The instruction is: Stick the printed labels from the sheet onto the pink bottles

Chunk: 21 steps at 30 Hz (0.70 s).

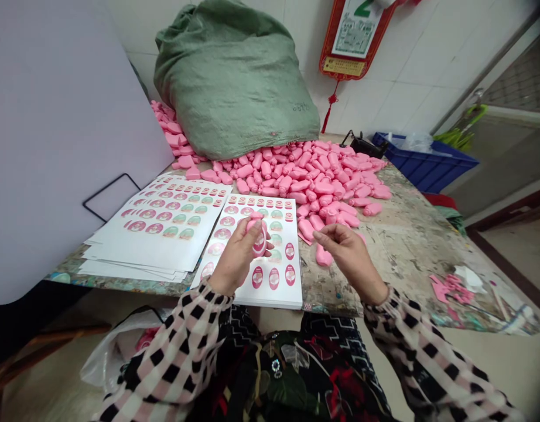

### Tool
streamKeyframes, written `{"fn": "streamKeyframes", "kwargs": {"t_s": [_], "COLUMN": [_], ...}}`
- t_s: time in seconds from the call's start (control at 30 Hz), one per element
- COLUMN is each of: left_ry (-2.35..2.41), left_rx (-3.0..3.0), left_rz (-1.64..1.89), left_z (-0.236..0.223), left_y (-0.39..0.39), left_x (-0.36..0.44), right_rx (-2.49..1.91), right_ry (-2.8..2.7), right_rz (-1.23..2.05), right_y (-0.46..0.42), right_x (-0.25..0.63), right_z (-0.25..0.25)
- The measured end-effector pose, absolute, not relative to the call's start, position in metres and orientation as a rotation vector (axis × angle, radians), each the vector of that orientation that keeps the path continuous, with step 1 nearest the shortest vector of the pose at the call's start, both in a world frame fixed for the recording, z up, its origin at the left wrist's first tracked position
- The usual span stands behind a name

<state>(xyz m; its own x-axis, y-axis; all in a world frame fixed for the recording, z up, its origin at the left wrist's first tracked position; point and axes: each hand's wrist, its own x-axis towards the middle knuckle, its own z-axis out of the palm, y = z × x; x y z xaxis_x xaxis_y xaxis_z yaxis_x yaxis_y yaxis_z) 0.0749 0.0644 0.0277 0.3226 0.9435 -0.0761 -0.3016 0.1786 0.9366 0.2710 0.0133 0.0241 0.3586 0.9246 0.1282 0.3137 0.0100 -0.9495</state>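
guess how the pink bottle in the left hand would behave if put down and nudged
The bottle is probably light: the left hand alone holds it up. Its rounded sides suggest it may rock or roll. It seems fairly stiff, with no dent visible in the grip.

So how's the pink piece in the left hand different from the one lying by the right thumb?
The held piece is up in the left hand; the lying piece rests on the table. The held piece shows an oval label; the lying piece's visible side is plain. Both are pink.
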Motion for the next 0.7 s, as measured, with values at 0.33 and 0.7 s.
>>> {"fn": "streamKeyframes", "kwargs": {"t_s": [0.33,0.7], "left_ry": [0.563,0.565], "left_rx": [0.453,0.332], "left_rz": [0.805,0.827], "left_z": [0.006,0.008], "left_y": [0.041,0.034], "left_x": [0.104,0.105], "right_rx": [-1.437,-1.479], "right_ry": [-1.08,-1.047], "right_rz": [0.92,0.835], "right_y": [0.016,0.005], "right_x": [0.217,0.203], "right_z": [-0.004,-0.019]}}
